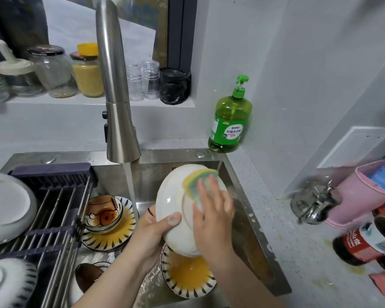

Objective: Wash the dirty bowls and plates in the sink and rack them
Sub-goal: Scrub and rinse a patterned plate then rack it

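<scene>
My left hand (152,232) grips the lower left rim of a white plate (172,196), thumb across its underside, holding it tilted over the sink (249,210). My right hand (213,210) presses a yellow-green sponge (198,177) flat against the plate's underside with straight fingers. Below the plate lies a dirty plate with orange sauce and a dark patterned rim (188,277). At the sink's left a cartoon bowl (103,213) sits on another orange-stained patterned plate (111,237). Two white dishes, one at the upper left (6,207) and one at the lower left (6,283), rest on the rack (53,218).
Water runs from the steel faucet (118,103) just left of the plate. A green dish soap bottle (230,121) stands at the sink's back right corner. Jars line the window ledge (53,72). On the right counter stand a pink container (362,192) and a dark sauce bottle (365,243).
</scene>
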### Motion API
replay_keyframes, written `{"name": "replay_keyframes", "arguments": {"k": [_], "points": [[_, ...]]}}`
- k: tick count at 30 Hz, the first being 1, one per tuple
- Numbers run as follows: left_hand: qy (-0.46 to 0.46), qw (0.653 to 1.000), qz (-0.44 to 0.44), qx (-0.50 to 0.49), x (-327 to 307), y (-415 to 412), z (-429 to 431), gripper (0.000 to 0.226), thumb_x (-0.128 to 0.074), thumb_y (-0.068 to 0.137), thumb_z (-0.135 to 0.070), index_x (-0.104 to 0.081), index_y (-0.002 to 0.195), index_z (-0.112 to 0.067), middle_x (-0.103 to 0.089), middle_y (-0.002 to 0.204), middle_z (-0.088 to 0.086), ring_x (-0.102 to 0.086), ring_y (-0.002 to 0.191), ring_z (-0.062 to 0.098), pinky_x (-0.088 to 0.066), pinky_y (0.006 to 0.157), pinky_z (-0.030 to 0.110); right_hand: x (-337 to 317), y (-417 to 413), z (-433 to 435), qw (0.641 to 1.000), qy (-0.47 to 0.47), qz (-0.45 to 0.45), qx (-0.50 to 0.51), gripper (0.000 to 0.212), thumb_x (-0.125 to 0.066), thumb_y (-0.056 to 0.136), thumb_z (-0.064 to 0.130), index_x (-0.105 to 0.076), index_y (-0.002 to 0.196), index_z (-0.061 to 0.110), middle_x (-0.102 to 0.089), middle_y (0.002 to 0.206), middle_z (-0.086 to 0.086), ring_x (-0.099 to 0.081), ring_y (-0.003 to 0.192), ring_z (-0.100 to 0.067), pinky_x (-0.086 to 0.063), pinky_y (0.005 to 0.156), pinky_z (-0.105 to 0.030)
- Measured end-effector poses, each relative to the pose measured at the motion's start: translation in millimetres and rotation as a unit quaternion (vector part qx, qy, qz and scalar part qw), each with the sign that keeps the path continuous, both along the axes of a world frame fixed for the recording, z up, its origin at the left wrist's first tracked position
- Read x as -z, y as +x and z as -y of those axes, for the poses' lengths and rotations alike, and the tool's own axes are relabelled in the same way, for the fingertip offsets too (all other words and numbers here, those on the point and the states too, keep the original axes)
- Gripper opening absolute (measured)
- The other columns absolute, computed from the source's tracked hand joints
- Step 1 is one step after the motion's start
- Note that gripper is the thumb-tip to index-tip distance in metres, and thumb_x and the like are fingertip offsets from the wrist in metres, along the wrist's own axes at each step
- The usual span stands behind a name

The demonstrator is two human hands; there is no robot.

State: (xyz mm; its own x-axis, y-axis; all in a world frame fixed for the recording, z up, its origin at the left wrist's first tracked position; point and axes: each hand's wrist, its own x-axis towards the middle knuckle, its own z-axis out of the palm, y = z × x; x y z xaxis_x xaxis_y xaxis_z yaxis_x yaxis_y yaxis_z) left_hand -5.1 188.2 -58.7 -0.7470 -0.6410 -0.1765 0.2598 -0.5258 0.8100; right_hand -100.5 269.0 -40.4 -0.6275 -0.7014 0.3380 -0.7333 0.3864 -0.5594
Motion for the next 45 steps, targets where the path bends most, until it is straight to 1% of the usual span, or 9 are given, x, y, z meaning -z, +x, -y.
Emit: {"name": "replay_keyframes", "arguments": {"k": [3, 12, 16, 21, 25, 31, 37, 41, 45], "points": [[0.013, 1.0, -0.018, -0.012, -3, 2, 5, 0.073, -0.094, 0.015, -0.031, -0.073, 0.081, -0.007, -0.073, 0.083, 0.013, -0.07, 0.074, 0.021, -0.056, 0.058, 0.027, 13, -4, -8, 0.995, 0.03, -0.089, -0.03, 0.047, -0.038, 0.084, 0.026, -0.043, 0.13, 0.029, -0.049, 0.137, 0.005, -0.037, 0.11, -0.014, -0.043, 0.089, -0.035], [0.088, 0.993, -0.052, -0.053, -7, -11, 1, 0.078, -0.094, 0.012, -0.027, -0.069, 0.083, -0.005, -0.073, 0.075, 0.009, -0.07, 0.065, 0.016, -0.054, 0.049, 0.024, 28, 33, -16, 0.995, -0.047, -0.08, -0.025, 0.048, -0.04, 0.08, 0.025, -0.044, 0.127, 0.026, -0.043, 0.135, 0.003, -0.039, 0.103, -0.017, -0.046, 0.083, -0.036], [0.145, 0.984, -0.056, -0.085, -14, -17, -7, 0.03, -0.063, 0.077, -0.003, -0.057, 0.106, -0.005, -0.073, 0.071, 0.004, -0.07, 0.061, 0.013, -0.054, 0.045, 0.026, 42, 17, -24, 0.979, -0.151, -0.094, 0.1, 0.049, -0.041, 0.085, 0.019, -0.038, 0.132, 0.033, -0.03, 0.143, 0.008, -0.029, 0.119, -0.014, -0.041, 0.095, -0.039], [0.169, 0.98, -0.08, -0.074, -24, -21, -4, 0.017, -0.041, 0.092, -0.002, -0.056, 0.1, -0.007, -0.072, 0.065, 0.005, -0.068, 0.055, 0.013, -0.051, 0.038, 0.026, 34, 35, -19, 0.974, -0.183, -0.03, 0.128, 0.047, -0.036, 0.097, 0.021, -0.023, 0.138, 0.039, -0.023, 0.148, 0.007, -0.021, 0.131, -0.018, -0.028, 0.111, -0.04], [0.152, 0.986, -0.051, -0.056, -22, -17, -8, 0.028, -0.061, 0.079, -0.005, -0.056, 0.106, -0.002, -0.073, 0.069, 0.005, -0.069, 0.059, 0.013, -0.053, 0.043, 0.025, 42, 36, -16, 0.976, -0.188, -0.063, 0.092, 0.042, -0.035, 0.095, 0.027, -0.036, 0.137, 0.027, -0.029, 0.145, -0.002, -0.024, 0.128, -0.019, -0.031, 0.107, -0.042], [0.009, 1.0, -0.004, 0.02, -2, 5, -3, 0.084, -0.094, 0.015, -0.034, -0.069, 0.091, -0.006, -0.073, 0.084, 0.011, -0.071, 0.075, 0.02, -0.056, 0.056, 0.027, 0, -26, -22, 0.927, -0.102, 0.291, 0.213, 0.048, -0.036, 0.098, 0.024, -0.024, 0.144, 0.035, -0.024, 0.149, 0.001, -0.023, 0.136, -0.021, -0.031, 0.108, -0.044], [-0.159, 0.979, 0.086, 0.097, -4, 8, -6, 0.092, -0.09, 0.024, -0.049, -0.064, 0.099, -0.003, -0.072, 0.092, 0.013, -0.068, 0.082, 0.024, -0.054, 0.064, 0.029, -39, -34, 1, 0.994, 0.033, 0.084, 0.068, 0.042, -0.031, 0.096, 0.024, -0.039, 0.136, 0.031, -0.028, 0.148, 0.013, -0.021, 0.132, -0.015, -0.016, 0.106, -0.03], [-0.162, 0.98, 0.073, 0.094, -9, 5, -5, 0.042, -0.081, 0.025, -0.024, -0.067, 0.061, -0.008, -0.067, 0.057, 0.007, -0.062, 0.053, 0.01, -0.048, 0.048, 0.017, -31, 8, 10, 0.975, 0.058, -0.166, -0.135, 0.051, -0.03, 0.066, 0.032, -0.067, 0.101, 0.03, -0.063, 0.117, 0.007, -0.046, 0.105, -0.021, -0.034, 0.09, -0.032], [-0.133, 0.986, 0.046, 0.089, -8, 13, -5, 0.077, -0.091, 0.024, -0.041, -0.069, 0.088, -0.005, -0.073, 0.082, 0.011, -0.069, 0.072, 0.019, -0.053, 0.058, 0.023, -36, -30, 13, 0.995, 0.061, -0.075, 0.006, 0.046, -0.032, 0.084, 0.025, -0.055, 0.124, 0.028, -0.05, 0.134, 0.009, -0.044, 0.115, -0.021, -0.035, 0.095, -0.03]]}}
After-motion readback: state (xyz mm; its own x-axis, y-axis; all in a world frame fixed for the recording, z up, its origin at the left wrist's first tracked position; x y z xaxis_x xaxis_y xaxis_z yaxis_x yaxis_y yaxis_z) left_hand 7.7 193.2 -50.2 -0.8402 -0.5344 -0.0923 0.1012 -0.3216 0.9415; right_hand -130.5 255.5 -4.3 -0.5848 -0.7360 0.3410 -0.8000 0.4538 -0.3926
